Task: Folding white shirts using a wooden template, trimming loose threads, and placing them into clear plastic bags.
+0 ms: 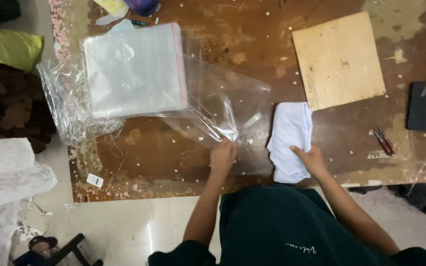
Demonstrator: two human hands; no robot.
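On a worn brown table point(173, 148), my left hand point(221, 156) pinches the near edge of a clear plastic bag point(223, 98) that lies flat and open toward me. My right hand point(309, 157) grips a folded white cloth point(290, 133), which rests on the table just right of the bag. A thick stack of clear plastic bags point(134, 71) with a red strip along its right edge lies on the bag's far left part, on crumpled clear wrap point(65, 101).
A square plywood board point(338, 59) lies at the far right, a black rectangular object point(422, 105) beyond it, and small red snips point(383, 141) near the front right edge. White lace fabric point(1, 182), a yellow-green cushion point(6, 47) and dark cloth sit on the floor left.
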